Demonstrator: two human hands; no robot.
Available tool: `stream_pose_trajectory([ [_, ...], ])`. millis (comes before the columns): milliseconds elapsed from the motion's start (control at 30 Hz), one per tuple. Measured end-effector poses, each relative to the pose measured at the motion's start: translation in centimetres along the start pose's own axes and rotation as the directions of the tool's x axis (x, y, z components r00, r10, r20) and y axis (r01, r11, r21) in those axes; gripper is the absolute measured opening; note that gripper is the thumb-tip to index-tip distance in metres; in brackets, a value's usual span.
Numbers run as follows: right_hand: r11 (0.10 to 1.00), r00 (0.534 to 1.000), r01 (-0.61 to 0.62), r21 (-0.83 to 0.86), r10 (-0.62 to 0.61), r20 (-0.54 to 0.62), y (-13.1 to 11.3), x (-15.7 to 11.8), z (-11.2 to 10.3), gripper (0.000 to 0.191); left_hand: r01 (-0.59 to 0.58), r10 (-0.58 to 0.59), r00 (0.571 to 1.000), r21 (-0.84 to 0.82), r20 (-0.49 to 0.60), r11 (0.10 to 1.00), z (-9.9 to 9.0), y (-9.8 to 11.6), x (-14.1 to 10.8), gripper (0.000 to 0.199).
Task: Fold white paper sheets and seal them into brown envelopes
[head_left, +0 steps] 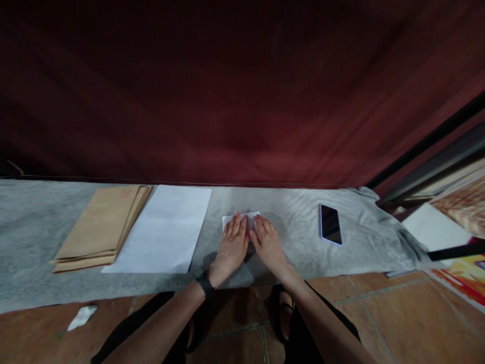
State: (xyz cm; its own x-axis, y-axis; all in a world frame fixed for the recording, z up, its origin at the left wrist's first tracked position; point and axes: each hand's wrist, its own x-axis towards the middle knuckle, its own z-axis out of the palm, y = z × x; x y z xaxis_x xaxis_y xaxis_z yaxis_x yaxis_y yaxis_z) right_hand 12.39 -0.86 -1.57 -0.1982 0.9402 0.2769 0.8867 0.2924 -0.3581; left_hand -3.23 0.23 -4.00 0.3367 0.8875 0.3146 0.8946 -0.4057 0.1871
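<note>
A small folded piece of white paper (250, 214) lies on the grey cloth (295, 202) in front of me, mostly covered by my hands. My left hand (232, 243) rests on its left part, palm down, with the fingers stretched out. On its right part lies my right hand (268, 244), also flat, its fingers stretched forward. The thumbs come close together over the paper's middle. A dark band (205, 285) is around my left wrist. The near part of the paper is hidden under the hands.
Left of my hands are white paper sheets (162, 232), beside a stack of brown envelopes (96, 222). A phone (331, 225) lies to the right. Behind the cloth hangs a dark red curtain (242, 101). A crumpled white scrap (82, 317) is on the tiled floor (409, 313).
</note>
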Motion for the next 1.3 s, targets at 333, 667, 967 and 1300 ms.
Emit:
stream_pose_trajectory([
  [333,0.992,0.987,0.127,0.001,-0.126,0.103,-0.3,-2.5,2.5,0.060,-0.123,0.122,0.992,0.071,0.017,0.990,1.9,0.8,-2.9,0.075],
  [667,0.975,0.989,0.148,-0.167,-0.142,0.044,1.4,-3.6,2.0,0.063,-0.007,0.006,0.999,0.025,0.036,1.000,-0.3,-0.7,-3.7,0.069],
  [967,0.978,0.992,0.079,-0.191,-0.058,0.110,2.8,-3.9,1.3,0.065,0.062,-0.063,0.998,0.053,0.025,0.997,-1.4,-2.5,-4.7,0.074],
  [1300,0.985,0.993,0.034,-0.168,-0.015,0.116,2.5,-3.3,0.7,0.064,0.077,-0.079,0.997,0.080,0.020,0.994,-2.0,-1.3,-4.0,0.069],
])
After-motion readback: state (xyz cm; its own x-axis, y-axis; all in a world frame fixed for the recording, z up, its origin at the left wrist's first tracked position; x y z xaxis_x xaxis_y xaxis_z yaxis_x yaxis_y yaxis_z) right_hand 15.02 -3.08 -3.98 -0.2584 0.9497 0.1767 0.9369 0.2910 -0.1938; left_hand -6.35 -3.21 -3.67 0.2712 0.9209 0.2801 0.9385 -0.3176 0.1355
